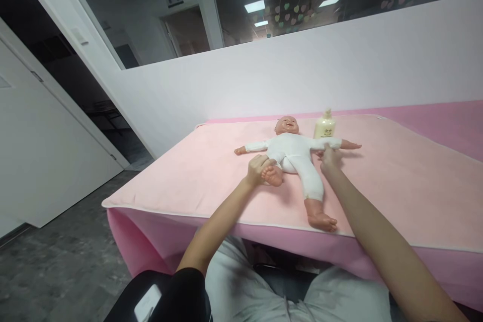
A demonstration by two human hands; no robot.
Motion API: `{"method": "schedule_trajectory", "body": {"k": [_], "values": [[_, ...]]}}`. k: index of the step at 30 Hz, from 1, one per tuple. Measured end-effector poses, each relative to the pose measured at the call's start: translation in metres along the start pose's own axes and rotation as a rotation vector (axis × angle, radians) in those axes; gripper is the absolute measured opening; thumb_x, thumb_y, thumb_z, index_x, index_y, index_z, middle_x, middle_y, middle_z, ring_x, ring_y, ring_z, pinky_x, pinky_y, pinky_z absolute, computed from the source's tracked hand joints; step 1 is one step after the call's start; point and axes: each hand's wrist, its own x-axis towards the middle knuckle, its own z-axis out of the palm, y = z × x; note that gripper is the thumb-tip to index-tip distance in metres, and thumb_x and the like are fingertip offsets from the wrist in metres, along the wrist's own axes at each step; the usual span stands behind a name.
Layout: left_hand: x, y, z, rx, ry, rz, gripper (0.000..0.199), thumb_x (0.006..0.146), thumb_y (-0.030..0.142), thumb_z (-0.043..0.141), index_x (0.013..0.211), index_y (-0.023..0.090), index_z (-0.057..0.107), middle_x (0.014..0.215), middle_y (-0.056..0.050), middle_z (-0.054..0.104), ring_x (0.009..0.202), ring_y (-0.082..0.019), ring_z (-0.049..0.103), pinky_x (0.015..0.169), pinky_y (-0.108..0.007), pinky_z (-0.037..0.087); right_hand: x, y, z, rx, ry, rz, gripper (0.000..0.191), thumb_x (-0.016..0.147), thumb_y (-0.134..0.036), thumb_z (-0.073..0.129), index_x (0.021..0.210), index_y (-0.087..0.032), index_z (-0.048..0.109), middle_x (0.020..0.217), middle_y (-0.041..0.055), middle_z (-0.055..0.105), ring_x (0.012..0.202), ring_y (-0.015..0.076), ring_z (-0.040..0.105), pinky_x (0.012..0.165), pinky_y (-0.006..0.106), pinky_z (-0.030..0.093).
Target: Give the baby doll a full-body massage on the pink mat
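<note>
A baby doll (290, 147) with a white cloth body lies face up on a pink mat, its head toward the wall. My left hand (259, 168) is closed around the doll's bent leg, just above its bare foot. The doll's other leg lies stretched toward the table's front edge. My right hand (329, 155) is wrapped round the doll's arm on the right, partway along the white sleeve. Just behind that arm stands a pale yellow pump bottle (325, 126) with a face drawn on it; its lower part is hidden.
The pink mat (181, 176) covers a table draped in a darker pink cloth (151, 231). A white wall (264, 78) with a window above it rises behind the table. To the left are a white door (45, 136) and grey floor (75, 256).
</note>
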Motion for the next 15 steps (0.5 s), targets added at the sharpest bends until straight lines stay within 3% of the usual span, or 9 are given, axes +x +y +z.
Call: {"method": "schedule_trajectory", "body": {"k": [3,5,7,10,13,15], "values": [[-0.001,-0.003,0.001,0.068,0.057,-0.105,0.053,0.076,0.067,0.056,0.087,0.017,0.065,0.07,-0.005,0.062,0.067,-0.017,0.06,0.064,-0.031,0.05,-0.002,0.003,0.003,-0.182,0.015,-0.146,0.033,0.082,-0.034,0.055,0.11,-0.016,0.057,0.075,0.0032,0.062,0.057,0.0139,0.058,0.052,0.024,0.047],[-0.002,-0.008,-0.001,0.119,0.054,-0.197,0.055,0.076,0.068,0.057,0.093,0.017,0.066,0.079,-0.008,0.066,0.075,-0.019,0.063,0.071,-0.033,0.053,-0.002,0.006,0.006,-0.33,-0.032,-0.298,0.03,0.079,-0.03,0.056,0.105,-0.014,0.06,0.081,0.0058,0.064,0.066,0.0163,0.06,0.061,0.027,0.05],[-0.002,-0.013,-0.002,0.137,0.047,-0.287,0.05,0.077,0.061,0.062,0.101,0.017,0.066,0.089,-0.009,0.067,0.085,-0.021,0.064,0.08,-0.035,0.053,-0.001,0.009,0.008,-0.495,-0.14,-0.509,0.028,0.075,-0.022,0.053,0.1,-0.015,0.065,0.093,0.0086,0.065,0.083,0.0196,0.062,0.076,0.031,0.051],[-0.001,-0.015,-0.001,0.019,-0.051,-0.338,0.037,0.084,0.041,0.059,0.113,0.019,0.064,0.116,-0.012,0.064,0.107,-0.024,0.061,0.092,-0.038,0.052,-0.001,0.012,0.008,-0.624,-0.314,-0.738,0.042,0.071,-0.013,0.045,0.106,-0.016,0.068,0.115,0.01,0.062,0.103,0.0221,0.059,0.091,0.034,0.047],[0.001,-0.012,0.003,-0.135,-0.179,-0.306,0.038,0.085,0.032,0.053,0.12,0.017,0.06,0.138,-0.015,0.05,0.126,-0.027,0.051,0.101,-0.043,0.048,0.001,0.014,0.006,-0.618,-0.321,-0.725,0.044,0.071,-0.016,0.044,0.109,-0.017,0.067,0.117,0.0104,0.061,0.104,0.0227,0.058,0.092,0.035,0.046],[0.002,-0.01,0.002,-0.164,-0.178,-0.331,0.039,0.084,0.034,0.056,0.119,0.017,0.059,0.138,-0.016,0.05,0.127,-0.026,0.05,0.104,-0.043,0.047,0.003,0.014,0.006,-0.555,-0.286,-0.64,0.039,0.073,-0.021,0.048,0.107,-0.017,0.066,0.111,0.0093,0.064,0.097,0.0218,0.059,0.088,0.035,0.047]]}}
